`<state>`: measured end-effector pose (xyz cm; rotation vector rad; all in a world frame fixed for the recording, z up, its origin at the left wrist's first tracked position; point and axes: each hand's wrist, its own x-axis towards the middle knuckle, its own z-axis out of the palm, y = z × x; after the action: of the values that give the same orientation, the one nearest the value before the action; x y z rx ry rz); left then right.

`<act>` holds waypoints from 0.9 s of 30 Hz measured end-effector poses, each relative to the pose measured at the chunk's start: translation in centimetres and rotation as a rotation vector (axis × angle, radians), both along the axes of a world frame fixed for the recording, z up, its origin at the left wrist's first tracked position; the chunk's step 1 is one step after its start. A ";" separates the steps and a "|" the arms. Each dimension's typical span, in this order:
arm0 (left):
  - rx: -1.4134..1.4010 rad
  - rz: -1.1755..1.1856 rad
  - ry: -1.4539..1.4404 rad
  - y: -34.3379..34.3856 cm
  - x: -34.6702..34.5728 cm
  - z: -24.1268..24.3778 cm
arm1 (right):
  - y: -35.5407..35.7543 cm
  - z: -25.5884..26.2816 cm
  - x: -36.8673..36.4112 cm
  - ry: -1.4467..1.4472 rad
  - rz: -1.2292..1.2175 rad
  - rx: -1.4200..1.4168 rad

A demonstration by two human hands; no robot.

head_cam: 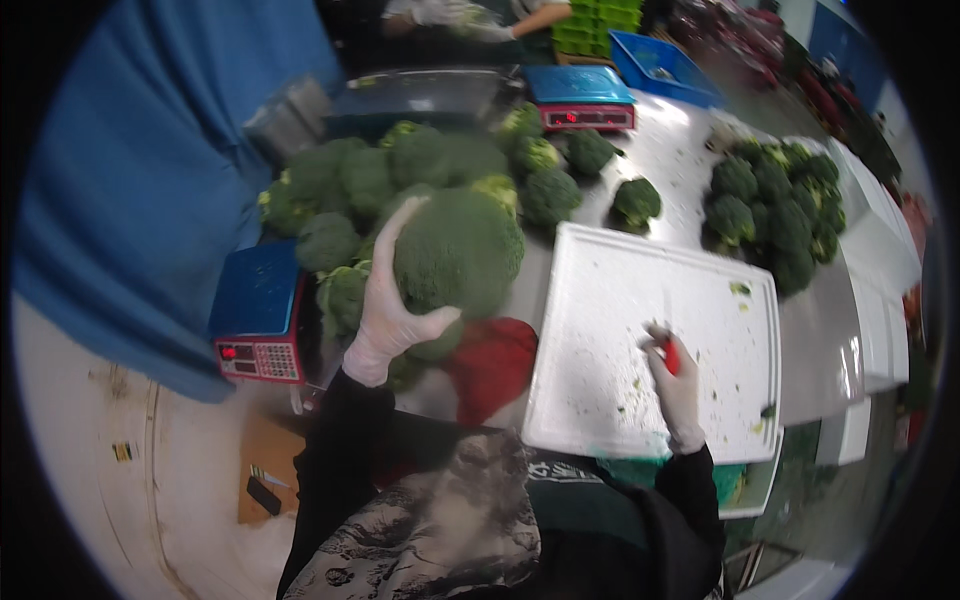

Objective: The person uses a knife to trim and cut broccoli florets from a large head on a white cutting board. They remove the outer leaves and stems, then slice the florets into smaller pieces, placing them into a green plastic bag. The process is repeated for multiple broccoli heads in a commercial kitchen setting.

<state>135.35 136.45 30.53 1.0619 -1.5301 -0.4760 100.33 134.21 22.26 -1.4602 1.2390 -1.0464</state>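
My left hand [379, 322], in a thin white glove, is curled around the left side of a large green broccoli head [457, 247] above the metal table. Several more broccoli heads [326, 241] are heaped behind and to the left of it. Below it lies a red cloth [495, 367]. My right hand [676, 394], also gloved, grips a small tool with a red handle [671, 356]; its working end is blurred. This hand is over a white foam board [600, 337] dotted with green scraps.
A scale [255, 289] stands at left, another scale [581, 86] at the back. More broccoli [772, 195] is piled at right near white foam boxes [874, 225]. A blue bin [660, 67] and another person's gloved hands [442, 13] are beyond. Blue fabric [165, 165] hangs at left.
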 end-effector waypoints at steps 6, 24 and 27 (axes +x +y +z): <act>0.260 -0.384 0.302 1.0 -6.2 -4.8 | 2.1 5.9 4.2 -0.146 0.253 0.026; 0.823 -0.595 0.197 -1.8 -25.6 -9.9 | 4.0 -3.3 -10.8 -0.444 -0.277 0.384; 0.959 -0.582 0.198 -3.9 -28.1 -11.1 | 3.3 -6.3 -14.5 -0.244 -0.194 0.374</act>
<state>107.26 132.57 19.43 1.1859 -1.4155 -1.7878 85.85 137.56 15.92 -0.9141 1.3312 -1.0193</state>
